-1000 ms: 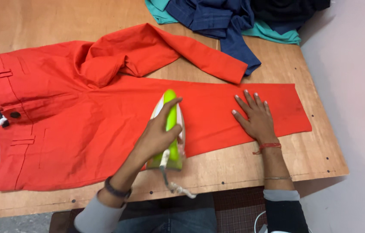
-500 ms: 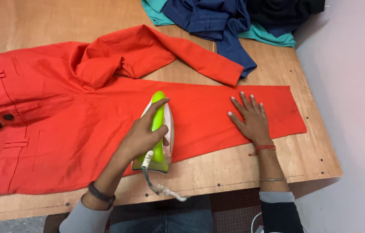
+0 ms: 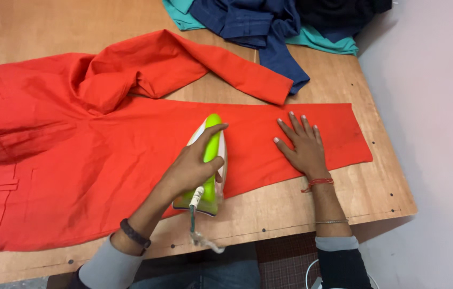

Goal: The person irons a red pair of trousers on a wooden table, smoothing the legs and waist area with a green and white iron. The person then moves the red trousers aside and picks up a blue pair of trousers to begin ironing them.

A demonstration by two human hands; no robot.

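Head view: your left hand (image 3: 192, 168) grips the green iron (image 3: 209, 163) at frame centre, on the red trousers (image 3: 103, 160). Your right hand (image 3: 302, 145), fingers spread, pins the leg. Glide along the leg; keep fingers apart from the iron.

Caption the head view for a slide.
Left hand grips a green iron on red trousers; right hand lies flat on the leg.
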